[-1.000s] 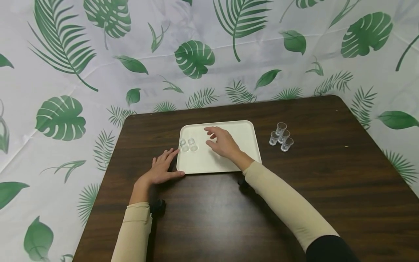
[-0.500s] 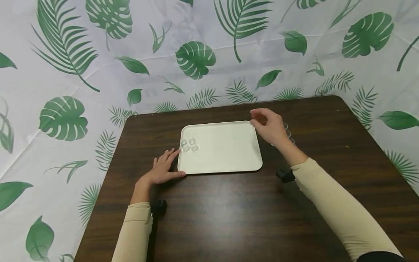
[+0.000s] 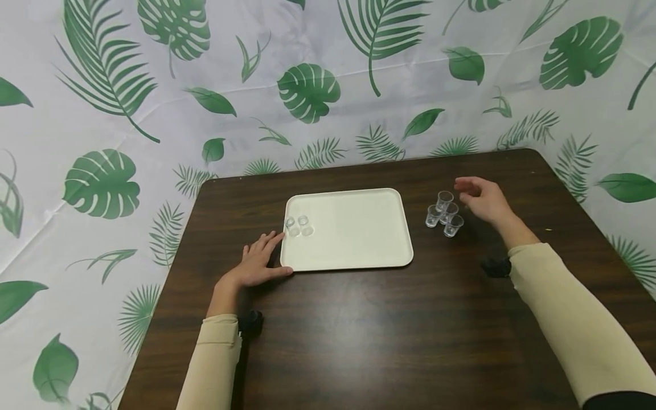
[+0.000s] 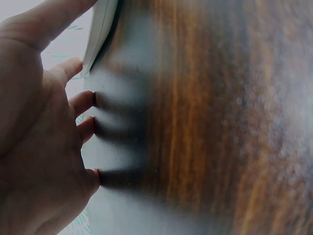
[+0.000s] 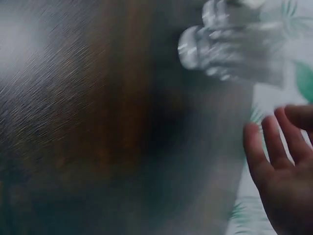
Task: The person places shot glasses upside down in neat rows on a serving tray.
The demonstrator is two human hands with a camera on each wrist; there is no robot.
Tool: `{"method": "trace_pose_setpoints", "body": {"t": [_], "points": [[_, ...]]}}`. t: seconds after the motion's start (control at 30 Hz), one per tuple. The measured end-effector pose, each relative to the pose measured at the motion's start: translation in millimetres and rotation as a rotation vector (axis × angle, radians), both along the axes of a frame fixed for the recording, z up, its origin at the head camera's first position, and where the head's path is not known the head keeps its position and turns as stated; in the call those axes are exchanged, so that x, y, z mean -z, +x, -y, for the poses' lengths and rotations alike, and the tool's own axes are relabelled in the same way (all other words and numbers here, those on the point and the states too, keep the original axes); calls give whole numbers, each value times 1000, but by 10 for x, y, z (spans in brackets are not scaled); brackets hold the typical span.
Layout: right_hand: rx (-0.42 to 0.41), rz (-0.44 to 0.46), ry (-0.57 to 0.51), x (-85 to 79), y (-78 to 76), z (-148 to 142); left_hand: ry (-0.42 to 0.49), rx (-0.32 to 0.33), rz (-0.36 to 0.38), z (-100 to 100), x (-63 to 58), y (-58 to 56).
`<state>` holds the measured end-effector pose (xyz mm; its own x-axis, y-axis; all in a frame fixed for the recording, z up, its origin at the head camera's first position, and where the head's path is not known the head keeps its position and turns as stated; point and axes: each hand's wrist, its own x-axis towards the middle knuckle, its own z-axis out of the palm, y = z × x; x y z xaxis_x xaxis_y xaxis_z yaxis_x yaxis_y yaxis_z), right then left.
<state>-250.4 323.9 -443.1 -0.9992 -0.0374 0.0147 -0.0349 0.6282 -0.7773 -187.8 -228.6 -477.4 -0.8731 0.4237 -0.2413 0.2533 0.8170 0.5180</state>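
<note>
A cream tray (image 3: 359,230) lies on the dark wooden table. Two small clear cups, a left one (image 3: 292,228) and a right one (image 3: 306,226), stand side by side near the tray's left edge. My left hand (image 3: 254,263) has its fingers spread, thumb and index fingertip touching the tray's left side; the left wrist view shows the other fingertips on the table. Right of the tray, several clear cups (image 3: 453,226) stand upright in a tight cluster. Just right of them my right hand (image 3: 484,199) hovers with bent fingers, holding nothing. In the right wrist view the cups (image 5: 230,51) are blurred.
The wooden table (image 3: 328,330) extends in front of the tray and to both sides. Behind it hangs a white cloth (image 3: 246,131) printed with green leaves. A tiny yellowish speck (image 3: 548,229) lies on the table at the right.
My right hand has swung from above the tray rightward, past the clustered cups, to their right side. The left hand stays at the tray's edge. The cups have not visibly moved.
</note>
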Motion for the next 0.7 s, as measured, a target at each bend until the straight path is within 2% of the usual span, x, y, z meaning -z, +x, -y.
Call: {"method": "trace_pose_setpoints", "body": {"t": [0.1,0.23,0.5,0.7], "points": [[-79,114,-34,122,-15,-68,5,-2,3,-4,-2,-1],[-133,179,-33,186,-29,-98,-4,0,-1,-3,0,-1],[-217,211,1,164,-77,-64,-3,-4,2,3,5,1],[-202,205,31,193,-114,-38,2,-2,6,1,18,-4]]}}
